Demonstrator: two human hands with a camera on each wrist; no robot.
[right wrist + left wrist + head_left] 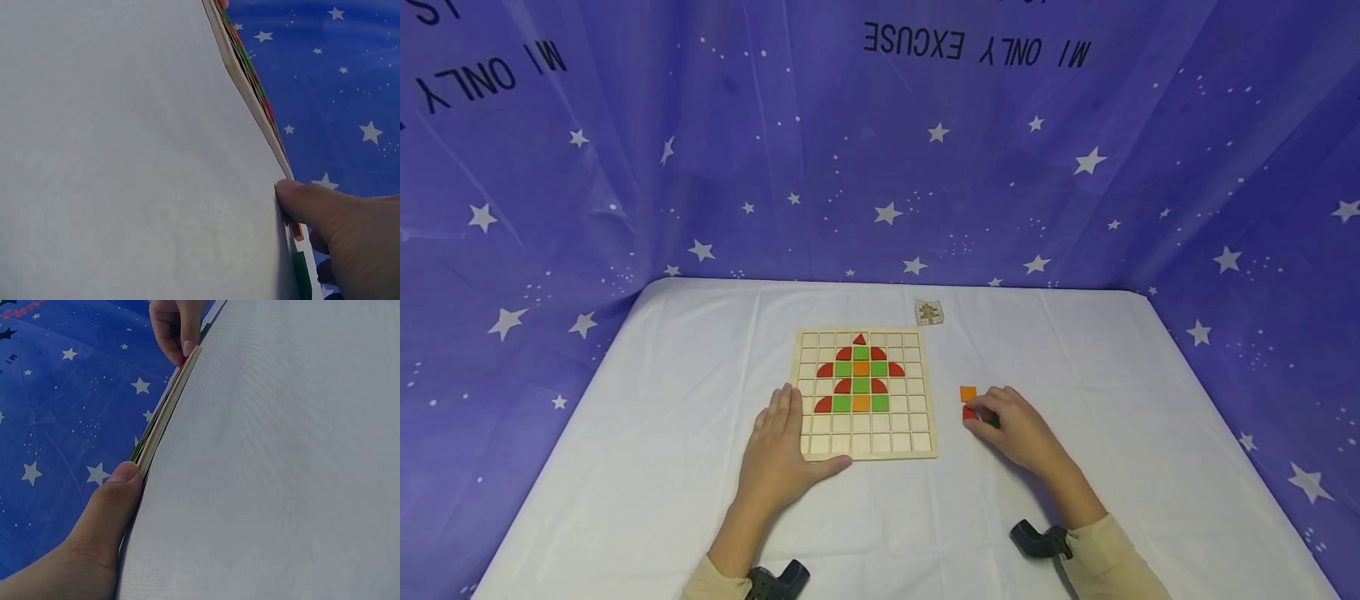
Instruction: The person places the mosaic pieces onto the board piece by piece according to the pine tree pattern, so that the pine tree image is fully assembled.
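Note:
A square wooden grid board (912, 442) lies on the white table. Red, green and orange tiles on it form a tree-like pattern. My left hand (777, 454) rests against the board's left side with straight fingers, its thumb along the front edge. To the right of the board, my right hand (1017, 425) pinches a small red tile (970, 412) between thumb and forefinger, at table level. Just behind that lies an orange square tile (967, 393). A dark green tile (992, 420) shows partly beneath the right hand; in the right wrist view the green tile (302, 275) stands near the fingers.
A small picture card (929, 312) with a tree pattern on a grid lies behind the board's far right corner. White cloth (625, 433) covers the table. A purple-blue curtain (820, 150) with stars hangs round the back and sides.

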